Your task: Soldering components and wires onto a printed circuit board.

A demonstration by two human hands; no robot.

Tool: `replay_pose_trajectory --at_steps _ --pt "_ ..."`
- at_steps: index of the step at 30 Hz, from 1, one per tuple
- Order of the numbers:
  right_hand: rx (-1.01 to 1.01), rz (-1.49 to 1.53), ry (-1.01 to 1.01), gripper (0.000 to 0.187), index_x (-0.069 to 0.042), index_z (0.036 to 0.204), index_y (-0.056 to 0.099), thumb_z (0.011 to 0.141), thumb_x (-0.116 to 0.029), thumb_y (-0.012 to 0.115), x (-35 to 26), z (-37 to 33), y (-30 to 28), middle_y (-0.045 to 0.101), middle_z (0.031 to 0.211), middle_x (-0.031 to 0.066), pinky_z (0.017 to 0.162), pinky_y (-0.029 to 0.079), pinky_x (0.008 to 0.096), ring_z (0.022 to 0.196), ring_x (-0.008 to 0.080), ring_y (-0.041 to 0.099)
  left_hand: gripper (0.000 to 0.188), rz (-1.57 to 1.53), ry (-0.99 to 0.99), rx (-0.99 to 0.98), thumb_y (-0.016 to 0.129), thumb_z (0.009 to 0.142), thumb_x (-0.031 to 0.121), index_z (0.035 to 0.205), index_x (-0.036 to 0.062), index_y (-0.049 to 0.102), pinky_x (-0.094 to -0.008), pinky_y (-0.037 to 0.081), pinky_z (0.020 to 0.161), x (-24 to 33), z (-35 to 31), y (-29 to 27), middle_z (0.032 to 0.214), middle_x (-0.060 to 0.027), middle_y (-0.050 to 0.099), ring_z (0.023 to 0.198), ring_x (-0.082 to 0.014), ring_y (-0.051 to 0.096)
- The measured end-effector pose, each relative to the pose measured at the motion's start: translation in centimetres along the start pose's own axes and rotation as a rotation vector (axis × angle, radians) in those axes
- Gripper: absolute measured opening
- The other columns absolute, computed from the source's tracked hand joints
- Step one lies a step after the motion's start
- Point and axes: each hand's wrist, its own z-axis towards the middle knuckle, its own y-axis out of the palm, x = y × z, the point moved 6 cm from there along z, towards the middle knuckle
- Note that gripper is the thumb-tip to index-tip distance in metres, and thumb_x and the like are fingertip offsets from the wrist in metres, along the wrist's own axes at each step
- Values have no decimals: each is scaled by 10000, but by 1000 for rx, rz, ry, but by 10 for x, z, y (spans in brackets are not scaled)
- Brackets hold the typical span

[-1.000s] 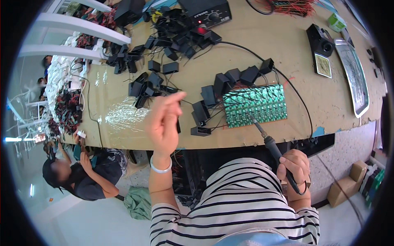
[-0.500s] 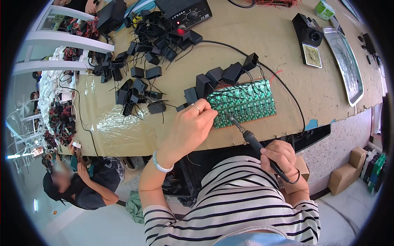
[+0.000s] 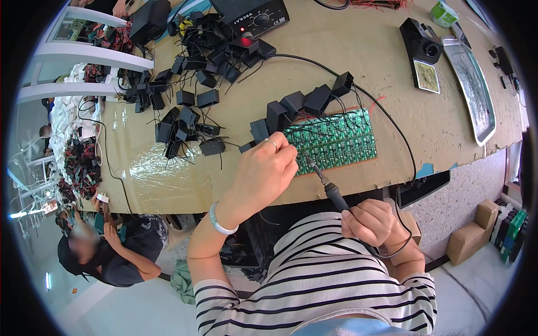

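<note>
A green circuit board panel lies near the table's front edge. Along its far and left sides sits a row of black plastic boxes, with dark wires running onto the board. My left hand is closed in a pinch over the board's left end; what the fingertips hold is hidden. Wrapped round the handle of a soldering iron is my right hand, at the table's edge. The iron slants up to the left, its tip over the board close to my left fingertips; whether it touches cannot be told.
More wired black boxes are heaped left of the board. Behind stands a black soldering station, its cable arching past the board. An iron stand with sponge and a metal tray are at right. A co-worker sits left.
My right hand and the soldering iron have shifted left, bringing the tip nearer my left fingers. My left hand has moved slightly and stays pinched.
</note>
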Motion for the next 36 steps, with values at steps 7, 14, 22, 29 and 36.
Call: replay_pose_trajectory --at_steps 7,14,22,29,36 --pt "-46 120 68 242 12 962 614 766 11 756 8 1 -5 621 731 69 495 519 296 560 197 606 61 -17 -60 17 724 795 37 828 11 680 -376 508 621 0 -1 0 856 -85 588 657 -274 620" --pt "143 211 255 263 -3 1004 631 764 35 729 13 -6 -35 626 752 65 529 543 317 583 218 631 63 10 -38 17 717 796 50 818 9 674 -391 509 618 4 0 2 853 -83 590 663 -285 627" --pt "128 185 302 288 -23 1031 628 766 31 728 13 -11 -37 648 815 66 562 561 325 617 221 651 105 98 13 -31 696 788 53 781 25 596 -369 545 621 9 2 2 856 -83 541 745 -237 637" --pt "127 159 308 302 -24 1040 627 764 22 743 12 -12 -35 640 813 62 573 566 322 631 215 656 109 147 14 -33 699 794 51 801 23 594 -364 546 619 12 0 1 875 -87 537 752 -238 640" --pt "131 181 317 290 -21 1036 625 773 21 740 13 -14 -36 636 808 63 562 562 321 619 215 648 75 125 -36 1 718 831 48 885 34 668 -363 526 633 13 -1 -1 900 -73 581 717 -263 636"
